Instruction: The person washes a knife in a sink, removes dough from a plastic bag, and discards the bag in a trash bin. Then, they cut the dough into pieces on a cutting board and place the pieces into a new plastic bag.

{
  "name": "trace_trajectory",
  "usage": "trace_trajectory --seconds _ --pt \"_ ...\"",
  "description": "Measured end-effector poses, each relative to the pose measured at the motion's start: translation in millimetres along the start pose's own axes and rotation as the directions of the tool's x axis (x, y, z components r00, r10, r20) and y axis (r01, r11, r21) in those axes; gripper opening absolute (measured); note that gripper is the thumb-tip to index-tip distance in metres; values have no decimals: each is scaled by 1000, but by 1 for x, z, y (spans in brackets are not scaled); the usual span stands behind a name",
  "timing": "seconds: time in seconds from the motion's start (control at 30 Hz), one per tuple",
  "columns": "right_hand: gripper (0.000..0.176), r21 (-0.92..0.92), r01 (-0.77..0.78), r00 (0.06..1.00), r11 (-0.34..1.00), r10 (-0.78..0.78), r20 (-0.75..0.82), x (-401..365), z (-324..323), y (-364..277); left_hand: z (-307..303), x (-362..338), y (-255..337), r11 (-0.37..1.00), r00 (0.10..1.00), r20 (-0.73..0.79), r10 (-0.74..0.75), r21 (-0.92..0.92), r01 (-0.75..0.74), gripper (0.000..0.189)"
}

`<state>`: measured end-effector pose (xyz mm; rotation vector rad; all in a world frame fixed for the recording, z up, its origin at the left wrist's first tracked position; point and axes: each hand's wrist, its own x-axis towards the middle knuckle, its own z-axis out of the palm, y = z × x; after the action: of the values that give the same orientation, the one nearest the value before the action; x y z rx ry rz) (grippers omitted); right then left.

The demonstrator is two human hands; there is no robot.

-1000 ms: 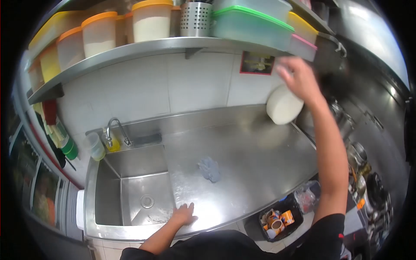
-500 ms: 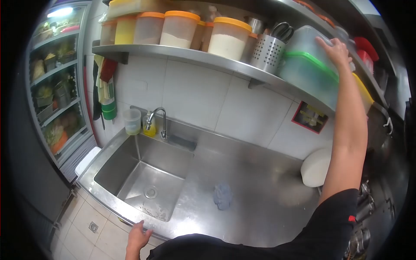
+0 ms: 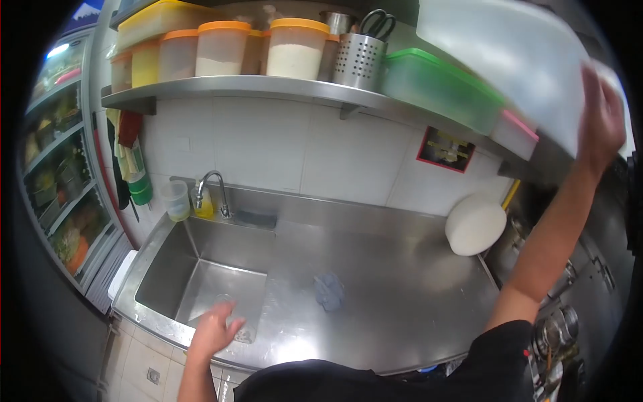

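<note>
At the upper right, my right hand is closed on the side of a large translucent container, which is tilted and blurred in front of the shelf's right end. Below and left of it, a green-lidded box stands on the shelf, with a pink-lidded box beside it. My left hand is over the front edge of the steel sink, its fingers apart and nothing in them. A crumpled blue-grey cloth lies on the steel counter.
Orange-lidded tubs and a perforated utensil holder line the wall shelf. A faucet rises behind the sink. A white round object leans at the counter's right end. A glass-door fridge stands left.
The translucent container has come off the green-lidded box, toward me and right, in my right hand. My left hand has risen over the sink's front edge. The view has shifted right.
</note>
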<state>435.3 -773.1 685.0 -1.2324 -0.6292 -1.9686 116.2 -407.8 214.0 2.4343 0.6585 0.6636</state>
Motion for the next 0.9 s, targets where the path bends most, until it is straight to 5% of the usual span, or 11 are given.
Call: trace_trajectory --seconds 0.17,0.33,0.43,0.53,0.7,0.83,0.9 --pt "52 -7 372 916 928 -368 -161 -84 -127 -1 -95 58 99 866 862 -194 469 -92 -492 42" --pt "63 64 554 831 830 -545 -111 -150 -181 -67 -164 68 188 447 377 -376 847 117 -887 34" --pt "50 212 460 882 862 -472 6 -188 -201 -97 -180 70 235 285 245 -233 941 155 -946 31" --pt "41 295 313 917 903 -368 152 -207 -211 -124 -170 86 265 275 274 70 959 -6 -961 28" --pt "35 411 233 946 881 -304 114 -227 -197 -153 -113 116 275 404 284 639 715 -45 -914 20" --pt "42 493 281 882 823 -424 205 -229 -216 -134 -68 117 268 437 229 639 734 -186 -880 20" --pt "61 539 204 933 817 -330 146 -234 -208 -145 -53 118 264 380 146 661 736 -226 -897 19"
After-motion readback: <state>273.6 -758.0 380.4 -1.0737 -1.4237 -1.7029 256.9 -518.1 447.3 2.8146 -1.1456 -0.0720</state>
